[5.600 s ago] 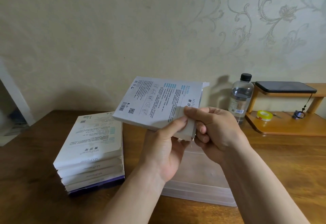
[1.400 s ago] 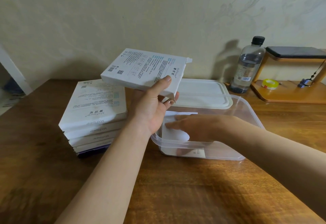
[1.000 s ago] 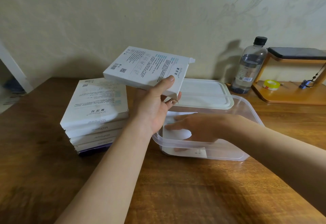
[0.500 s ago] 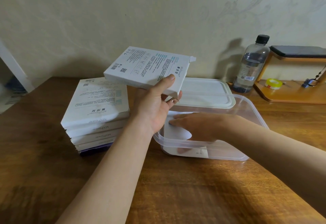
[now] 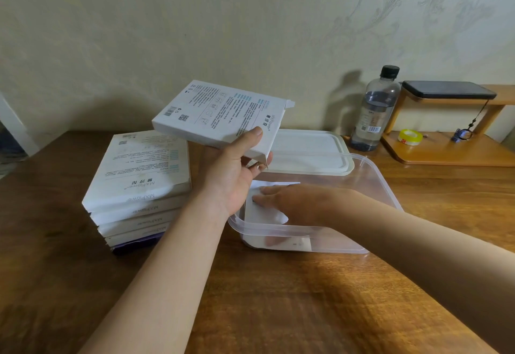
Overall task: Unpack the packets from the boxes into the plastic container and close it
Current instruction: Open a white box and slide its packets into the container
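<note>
Fingers [image 5: 257, 166] beneath box [image 5: 223, 115] mostly hidden; right hand [image 5: 301, 203] covers packets [image 5: 268, 213].

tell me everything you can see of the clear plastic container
The plastic container is a clear, rectangular tub with rounded corners and a thickened rim, standing open and upright on the wooden table, right of the stack of boxes. Its off-white lid lies flat just behind it. White packets lie at its left end, with the right hand reaching in onto them.

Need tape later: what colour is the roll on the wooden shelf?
The roll is yellow; head view shows it.
</note>
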Tool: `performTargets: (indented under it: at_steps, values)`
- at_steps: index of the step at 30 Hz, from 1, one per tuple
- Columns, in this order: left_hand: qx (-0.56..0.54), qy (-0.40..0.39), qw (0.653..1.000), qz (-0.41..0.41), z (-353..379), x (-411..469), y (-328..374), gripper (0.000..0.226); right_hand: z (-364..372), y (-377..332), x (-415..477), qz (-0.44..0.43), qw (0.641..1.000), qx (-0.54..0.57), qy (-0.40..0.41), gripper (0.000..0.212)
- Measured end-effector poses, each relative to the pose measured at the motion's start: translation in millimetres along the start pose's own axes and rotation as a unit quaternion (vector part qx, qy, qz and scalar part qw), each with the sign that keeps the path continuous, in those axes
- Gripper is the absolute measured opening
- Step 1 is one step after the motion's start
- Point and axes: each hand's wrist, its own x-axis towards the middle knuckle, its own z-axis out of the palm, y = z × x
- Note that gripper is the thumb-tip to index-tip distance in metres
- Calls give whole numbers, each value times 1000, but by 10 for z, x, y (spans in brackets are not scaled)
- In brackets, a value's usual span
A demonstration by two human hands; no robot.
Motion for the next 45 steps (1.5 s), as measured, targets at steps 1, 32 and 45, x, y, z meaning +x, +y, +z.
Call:
performTargets:
  at_steps: [1,32,45]
  values:
    - [3,0,1000,0,-4,7,-1,34,2,0,3,0,1000,0,2,91]
    - [34,-46,998,-5,17,-26,51,32,-523,32,-326,45,597,733,324,15]
    - [9,-86,995,-58,110,-94,73,51,-584,72,-447,-42,551,785,280,22]
